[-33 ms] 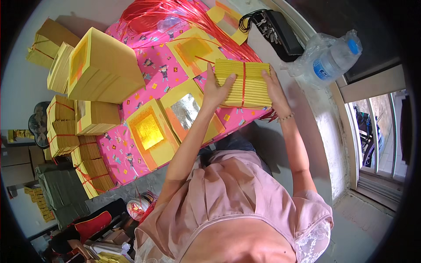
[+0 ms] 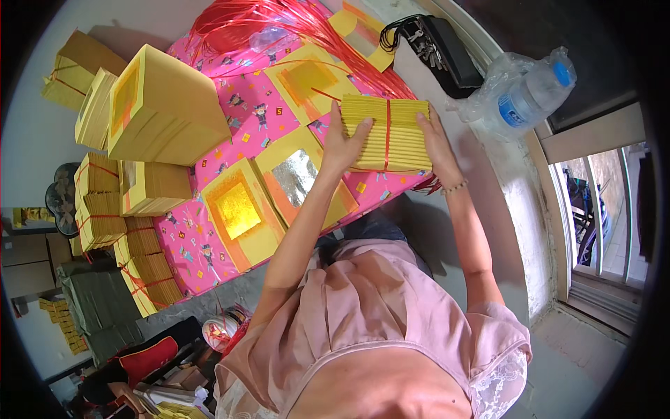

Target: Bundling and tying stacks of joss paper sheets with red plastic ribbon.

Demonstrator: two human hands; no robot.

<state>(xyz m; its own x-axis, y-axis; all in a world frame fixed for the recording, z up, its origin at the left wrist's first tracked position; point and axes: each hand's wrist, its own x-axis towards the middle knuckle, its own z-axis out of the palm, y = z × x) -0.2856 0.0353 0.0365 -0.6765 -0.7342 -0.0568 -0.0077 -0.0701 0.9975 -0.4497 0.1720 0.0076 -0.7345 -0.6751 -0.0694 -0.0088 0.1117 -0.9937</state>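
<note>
Between my hands is a bundle of folded yellow paper (image 2: 405,140), its folded edges facing up in rows and a red plastic string running down its middle. My left hand (image 2: 343,145) is closed on its left side, thumb over the top edges. On the opposite side my right hand (image 2: 440,143) presses with its fingers along the edge; a beaded bracelet circles that wrist. The bundle is at the right part of a pink patterned tablecloth (image 2: 244,150). Near my left forearm lie a yellow sheet with a gold square (image 2: 239,211) and another with a silver square (image 2: 296,176).
Tall stacks of yellow paper (image 2: 174,105) and string-tied bundles (image 2: 143,269) line the table's left side. Loose red plastic strings (image 2: 328,42) spread across the far end. On the right ledge are a black case with keys (image 2: 447,56) and a plastic bottle (image 2: 534,98) in a clear bag.
</note>
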